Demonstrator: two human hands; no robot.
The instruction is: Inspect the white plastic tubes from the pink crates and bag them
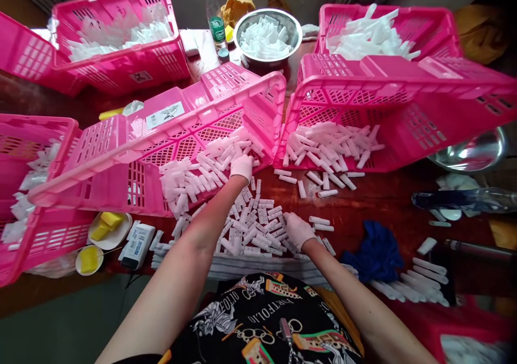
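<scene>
My left hand [241, 167], in a pale glove, reaches into the mouth of a pink basket [177, 178] lying on its side. Its fingers are curled among the white plastic tubes [212, 173] heaped there. Below, a loose pile of short white tubes with small dark print [258, 221] covers the table in front of my body. My right hand [298, 230], gloved too, rests at the right edge of that pile. Its fingers are bent in against the tubes, and whatever lies under them is hidden.
A second tipped pink basket [388, 162] spills white tubes at the right. More filled pink baskets [121, 76] and a metal bowl [297, 43] stand behind, beside a bottle [217, 25]. A blue cloth [375, 251] lies right; yellow sponges [107, 225] and a striped towel [258, 264] are nearer.
</scene>
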